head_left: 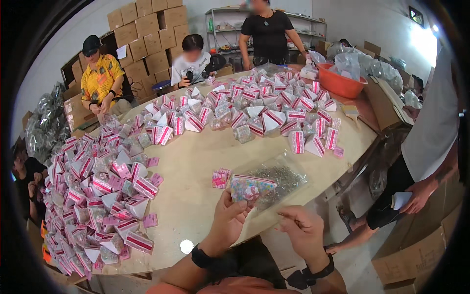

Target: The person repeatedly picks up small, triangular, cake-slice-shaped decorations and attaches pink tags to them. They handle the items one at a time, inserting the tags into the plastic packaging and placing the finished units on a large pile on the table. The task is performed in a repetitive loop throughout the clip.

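My left hand (pixel 231 215) grips a wedge-shaped package (pixel 250 188) with a speckled multicolour triangular face, held up near the front edge of the table. Closed in a pinch, my right hand (pixel 301 226) is to its right; whatever may be between the fingertips is too small to make out. Just behind the package lies a clear plastic bag (pixel 289 179) full of small silvery metal pieces, partly covered by the package. A small stack of pink printed cards (pixel 221 178) rests to the left of it.
Heaps of pink-and-white wedge packages (pixel 93 196) cover the table's left side and far side (pixel 254 105). An orange basin (pixel 340 81) with plastic bags stands far right. Several people are around the table, one standing close at right (pixel 416 181). Cardboard boxes (pixel 416 255) sit lower right.
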A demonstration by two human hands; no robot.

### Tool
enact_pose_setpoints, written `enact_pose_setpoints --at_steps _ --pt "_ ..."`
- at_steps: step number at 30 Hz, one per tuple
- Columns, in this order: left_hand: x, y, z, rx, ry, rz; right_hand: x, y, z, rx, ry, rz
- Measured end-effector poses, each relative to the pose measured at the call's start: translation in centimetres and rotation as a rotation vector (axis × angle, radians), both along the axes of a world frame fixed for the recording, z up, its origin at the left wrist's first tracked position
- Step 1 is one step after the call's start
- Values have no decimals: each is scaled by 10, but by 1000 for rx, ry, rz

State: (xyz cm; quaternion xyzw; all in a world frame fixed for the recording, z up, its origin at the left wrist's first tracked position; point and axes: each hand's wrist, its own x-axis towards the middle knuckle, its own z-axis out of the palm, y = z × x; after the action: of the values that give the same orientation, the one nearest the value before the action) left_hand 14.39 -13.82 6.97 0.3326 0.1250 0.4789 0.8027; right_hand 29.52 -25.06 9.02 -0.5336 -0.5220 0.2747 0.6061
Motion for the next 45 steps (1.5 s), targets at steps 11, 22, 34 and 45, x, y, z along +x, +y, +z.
enact_pose_setpoints --at_steps 11,22,34,45 --pt "-31 -10 3 34 -27 183 -53 38 32 103 -300 -30" --pt "-51 -2 -7 113 30 362 -78 60 35 181 -439 5" --pt "-57 -1 -4 126 58 409 -85 65 34 256 -561 -41" --pt "-55 -5 -9 78 25 358 -81 68 28 345 -559 -24"
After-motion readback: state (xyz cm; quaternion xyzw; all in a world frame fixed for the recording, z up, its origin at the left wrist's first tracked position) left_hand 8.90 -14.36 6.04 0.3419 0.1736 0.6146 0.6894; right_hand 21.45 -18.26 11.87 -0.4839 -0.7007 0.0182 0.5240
